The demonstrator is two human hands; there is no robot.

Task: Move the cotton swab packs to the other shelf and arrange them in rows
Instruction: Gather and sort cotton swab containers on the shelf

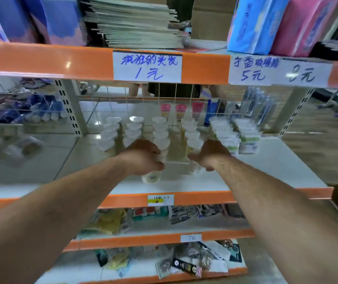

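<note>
White shelf board [266, 160] with an orange front edge carries the clear plastic cotton swab packs [110, 132], standing in several rows running front to back. Left hand [143, 158] is wrapped around the front pack [151, 175] of the middle row, fingers curled about it. Right hand [209, 154] rests against the front of the next row [192, 138]; its finger positions cannot be told through blur. Handwritten white price label [147, 67] is fixed on the orange beam above.

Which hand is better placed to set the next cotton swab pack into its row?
The left hand: it already grips a cotton swab pack at the front of a row, while the right hand looks empty beside the neighbouring row.
</note>
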